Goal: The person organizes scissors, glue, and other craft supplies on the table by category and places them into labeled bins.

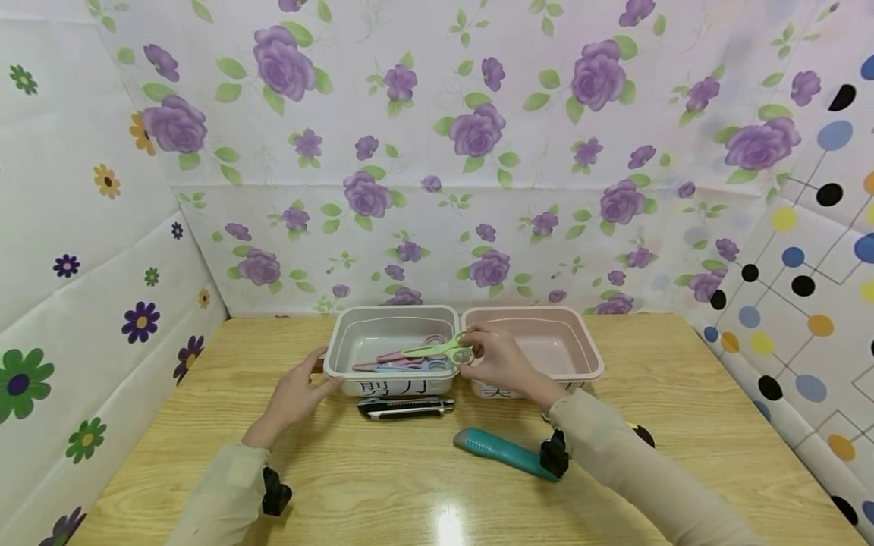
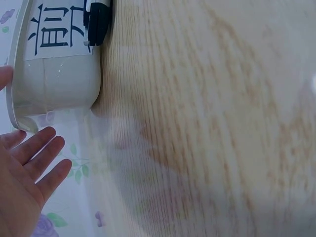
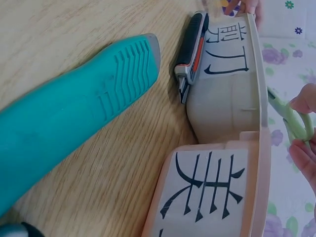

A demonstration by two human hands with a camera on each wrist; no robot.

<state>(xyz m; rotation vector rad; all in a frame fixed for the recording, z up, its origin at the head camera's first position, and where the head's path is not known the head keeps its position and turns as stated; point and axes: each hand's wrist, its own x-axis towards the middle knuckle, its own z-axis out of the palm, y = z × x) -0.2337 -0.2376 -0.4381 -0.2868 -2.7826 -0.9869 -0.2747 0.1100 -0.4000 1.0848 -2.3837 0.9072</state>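
My right hand (image 1: 501, 360) pinches a pair of light green scissors (image 1: 440, 348) by the handles, their blades pointing left over the grey bin (image 1: 339, 334). Inside that bin lie pink scissors (image 1: 382, 366) and blue-handled scissors (image 1: 410, 367). At the bin's left end my left hand (image 1: 297, 394) touches the rim; in the left wrist view its fingers (image 2: 49, 158) are spread and relaxed. Against the right side of the grey bin stands a pink bin (image 1: 590, 341), with nothing seen in it. Both bins carry white labels with black characters.
A black and white utility knife (image 1: 403, 407) lies along the grey bin's front. Nearer to me is a teal utility knife (image 1: 501, 453), partly under my right wrist. A yellow and black item (image 1: 642, 434) shows behind the right sleeve. Patterned cloth walls (image 1: 437, 152) surround the table.
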